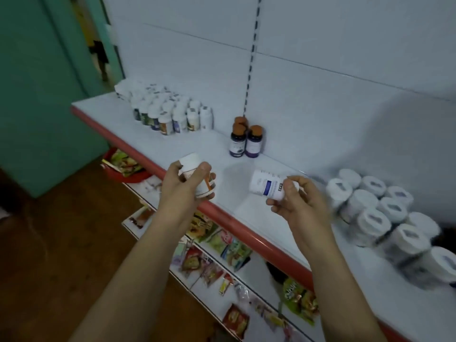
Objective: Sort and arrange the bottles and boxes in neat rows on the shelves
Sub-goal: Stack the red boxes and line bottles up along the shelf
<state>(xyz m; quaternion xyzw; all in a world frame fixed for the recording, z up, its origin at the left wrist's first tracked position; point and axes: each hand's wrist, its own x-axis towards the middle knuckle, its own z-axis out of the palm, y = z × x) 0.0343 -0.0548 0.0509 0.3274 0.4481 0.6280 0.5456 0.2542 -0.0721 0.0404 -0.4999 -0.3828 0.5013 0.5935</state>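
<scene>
A: Hands?
B: Left hand [183, 187] grips the orange-label bottle [189, 163]. Right hand [296, 203] pinches the blue-label bottle [264, 184]. Both are over the shelf [212, 146] front.
A: Progress?
B: Looks midway. White bottles [170, 114] rowed at 11 o'clock, orange-capped bottles [246, 140] at 12, white-lidded bottles [375, 208] at 3. The held two are unplaced.

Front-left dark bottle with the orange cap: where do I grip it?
Take the front-left dark bottle round its body from the aisle side, thumb on its free left: it stands upright, with sister bottles tight on its right and behind.
</scene>
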